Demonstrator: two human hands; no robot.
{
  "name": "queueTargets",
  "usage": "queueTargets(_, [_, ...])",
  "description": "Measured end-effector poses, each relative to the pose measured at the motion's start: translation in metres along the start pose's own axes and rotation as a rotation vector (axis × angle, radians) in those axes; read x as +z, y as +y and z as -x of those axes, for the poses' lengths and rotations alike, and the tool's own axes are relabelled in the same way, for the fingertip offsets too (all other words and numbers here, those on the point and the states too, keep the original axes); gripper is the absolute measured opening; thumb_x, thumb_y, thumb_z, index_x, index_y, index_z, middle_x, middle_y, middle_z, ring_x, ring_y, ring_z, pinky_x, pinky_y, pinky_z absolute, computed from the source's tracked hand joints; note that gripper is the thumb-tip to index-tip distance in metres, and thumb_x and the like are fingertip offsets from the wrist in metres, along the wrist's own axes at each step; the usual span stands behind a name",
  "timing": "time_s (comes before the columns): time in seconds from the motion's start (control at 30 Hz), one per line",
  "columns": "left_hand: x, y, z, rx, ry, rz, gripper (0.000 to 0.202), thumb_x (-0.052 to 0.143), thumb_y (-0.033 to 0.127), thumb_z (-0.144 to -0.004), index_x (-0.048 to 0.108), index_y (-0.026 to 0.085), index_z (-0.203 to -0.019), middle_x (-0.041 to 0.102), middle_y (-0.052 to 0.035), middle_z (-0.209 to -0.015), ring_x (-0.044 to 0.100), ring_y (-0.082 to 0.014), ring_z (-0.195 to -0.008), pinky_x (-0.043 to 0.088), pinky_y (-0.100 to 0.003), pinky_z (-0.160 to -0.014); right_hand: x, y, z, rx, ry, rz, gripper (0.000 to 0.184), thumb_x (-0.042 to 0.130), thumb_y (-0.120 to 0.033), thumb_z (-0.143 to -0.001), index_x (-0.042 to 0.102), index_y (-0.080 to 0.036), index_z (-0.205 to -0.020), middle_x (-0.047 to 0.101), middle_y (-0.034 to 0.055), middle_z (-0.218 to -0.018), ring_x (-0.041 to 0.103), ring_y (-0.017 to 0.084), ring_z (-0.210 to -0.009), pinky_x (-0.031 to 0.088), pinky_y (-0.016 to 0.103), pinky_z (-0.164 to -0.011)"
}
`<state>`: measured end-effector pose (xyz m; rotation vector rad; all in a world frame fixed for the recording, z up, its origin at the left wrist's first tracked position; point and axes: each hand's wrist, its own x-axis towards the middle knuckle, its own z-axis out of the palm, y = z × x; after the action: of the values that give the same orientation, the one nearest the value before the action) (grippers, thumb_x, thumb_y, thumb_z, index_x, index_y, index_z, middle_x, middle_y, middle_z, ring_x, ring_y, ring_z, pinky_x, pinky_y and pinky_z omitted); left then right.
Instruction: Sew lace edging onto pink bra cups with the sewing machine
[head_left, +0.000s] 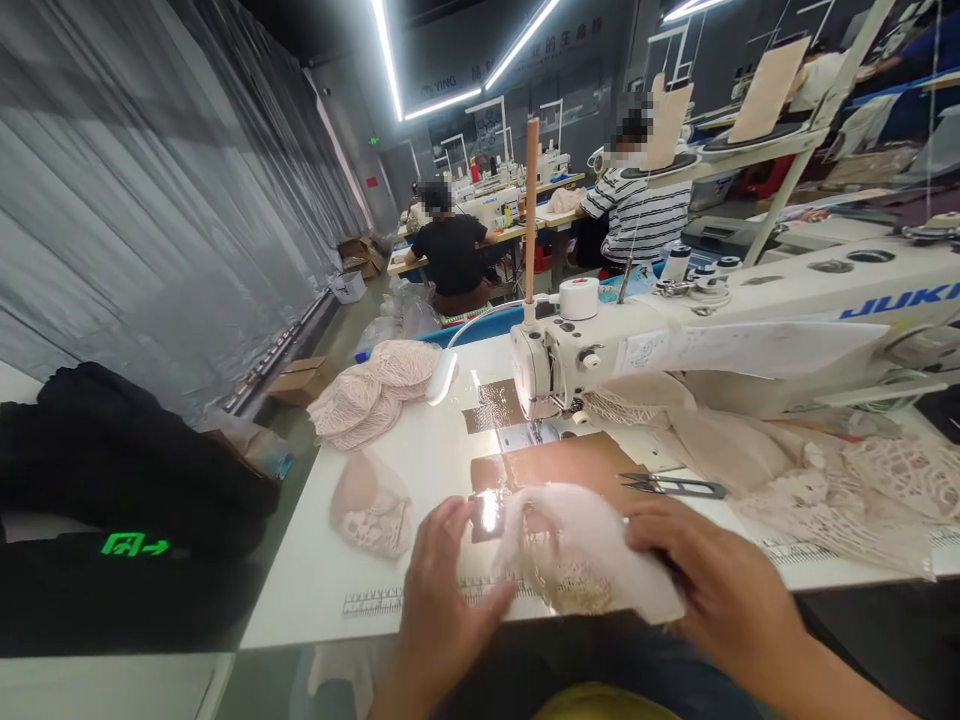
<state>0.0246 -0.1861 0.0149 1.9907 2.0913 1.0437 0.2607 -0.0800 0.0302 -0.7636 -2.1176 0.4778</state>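
My right hand (pixel 716 580) grips a pale bra cup (pixel 622 545) by its right edge, thumb and fingers closed on the fabric. Beige lace shows on the cup's lower left part, and the cup is tilted above the front of the table. To its left is my left hand (pixel 446 590), slightly blurred, with thumb and fingers apart and nothing between them. A second lace-trimmed cup (pixel 373 505) lies flat on the tabletop further left. Thread snips (pixel 675 486) rest just beyond my right hand, beside the brown plate (pixel 562 465) under the sewing machine (pixel 559 365).
Stacked lace cups (pixel 375 390) sit at the table's back left. Beige lace fabric (pixel 795 460) is heaped under the machine arm. A lit lamp (pixel 442 377) bends over the table (pixel 300 590). Two co-workers sit at machines beyond; dark cloth (pixel 112 460) hangs at left.
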Motion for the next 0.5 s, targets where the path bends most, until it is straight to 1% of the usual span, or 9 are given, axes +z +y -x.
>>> queueTargets(0.03, [0.003, 0.007, -0.003, 0.098, 0.007, 0.033, 0.068, 0.068, 0.029, -0.072, 0.04, 0.018, -0.134, 0.046, -0.0165, -0.137, 0.043, -0.0325, -0.126, 0.04, -0.047, -0.101, 0.009, -0.004, -0.001, -0.054, -0.068, -0.014, 0.013, 0.049, -0.015, -0.076, 0.056, -0.026, -0.08, 0.065, 0.0051, -0.081, 0.063, 0.018, -0.071, 0.046, 0.026, -0.058])
queueTargets(0.07, [0.006, 0.014, -0.008, 0.196, -0.007, 0.08, 0.074, 0.069, 0.029, -0.072, 0.035, 0.018, -0.137, 0.043, -0.0169, -0.14, 0.041, -0.0322, -0.128, 0.039, -0.048, -0.102, 0.017, -0.009, -0.003, -0.111, -0.14, -0.031, 0.016, 0.046, -0.012, -0.075, 0.054, -0.025, -0.08, 0.064, 0.0039, -0.08, 0.061, 0.015, -0.065, 0.044, 0.024, -0.054])
queueTargets(0.13, [0.016, 0.024, -0.017, 0.315, -0.067, 0.203, 0.061, 0.064, 0.024, -0.075, 0.041, 0.019, -0.132, 0.054, -0.0145, -0.128, 0.053, -0.0277, -0.116, 0.046, -0.041, -0.095, 0.028, -0.017, -0.008, -0.219, -0.254, -0.048, 0.021, 0.042, -0.006, -0.075, 0.052, -0.023, -0.081, 0.061, 0.0014, -0.076, 0.055, 0.012, -0.056, 0.04, 0.022, -0.049])
queueTargets(0.17, [0.02, 0.025, -0.021, 0.307, -0.086, 0.265, 0.049, 0.061, 0.022, -0.078, 0.048, 0.02, -0.125, 0.061, -0.0119, -0.117, 0.059, -0.0243, -0.105, 0.05, -0.036, -0.088, 0.028, -0.02, -0.011, -0.268, -0.267, -0.038, 0.021, 0.041, -0.005, -0.075, 0.051, -0.023, -0.081, 0.06, 0.0006, -0.074, 0.052, 0.012, -0.053, 0.038, 0.022, -0.048])
queueTargets(0.23, [0.027, 0.02, -0.029, 0.201, -0.073, 0.348, 0.028, 0.054, 0.017, -0.081, 0.057, 0.02, -0.108, 0.066, -0.0073, -0.097, 0.063, -0.019, -0.086, 0.052, -0.029, -0.075, 0.021, -0.022, -0.018, -0.347, -0.201, 0.001, 0.019, 0.042, -0.006, -0.078, 0.05, -0.023, -0.08, 0.059, -0.0001, -0.072, 0.049, 0.012, -0.05, 0.035, 0.023, -0.046])
queueTargets(0.27, [0.03, 0.015, -0.032, 0.134, -0.043, 0.36, 0.025, 0.05, 0.014, -0.081, 0.059, 0.02, -0.103, 0.066, -0.0067, -0.094, 0.062, -0.0183, -0.084, 0.051, -0.028, -0.073, 0.015, -0.02, -0.021, -0.37, -0.137, 0.02, 0.017, 0.043, -0.008, -0.08, 0.05, -0.023, -0.08, 0.06, -0.0002, -0.071, 0.049, 0.012, -0.05, 0.035, 0.023, -0.046])
queueTargets(0.37, [0.032, -0.008, -0.037, -0.014, 0.021, 0.32, 0.028, 0.042, 0.009, -0.08, 0.062, 0.018, -0.098, 0.065, -0.0072, -0.09, 0.061, -0.0194, -0.083, 0.049, -0.028, -0.073, -0.005, -0.01, -0.028, -0.378, 0.04, 0.03, 0.016, 0.052, -0.01, -0.08, 0.053, -0.025, -0.085, 0.062, 0.0005, -0.073, 0.056, 0.014, -0.054, 0.04, 0.023, -0.049])
queueTargets(0.43, [0.033, -0.019, -0.037, -0.118, -0.034, 0.33, 0.021, 0.045, 0.014, -0.081, 0.063, 0.016, -0.09, 0.063, -0.006, -0.08, 0.058, -0.0192, -0.076, 0.046, -0.027, -0.067, -0.01, -0.002, -0.031, -0.361, 0.143, 0.024, 0.022, 0.055, -0.008, -0.077, 0.055, -0.025, -0.091, 0.064, 0.0021, -0.078, 0.061, 0.015, -0.062, 0.044, 0.023, -0.053])
queueTargets(0.5, [0.035, -0.023, -0.033, -0.24, -0.181, 0.477, 0.02, 0.049, 0.025, -0.085, 0.064, 0.014, -0.079, 0.059, -0.0044, -0.069, 0.055, -0.0171, -0.066, 0.042, -0.025, -0.061, -0.004, 0.007, -0.034, -0.329, 0.182, 0.003, 0.024, 0.056, -0.008, -0.076, 0.055, -0.024, -0.093, 0.065, 0.0032, -0.08, 0.063, 0.016, -0.068, 0.047, 0.023, -0.057])
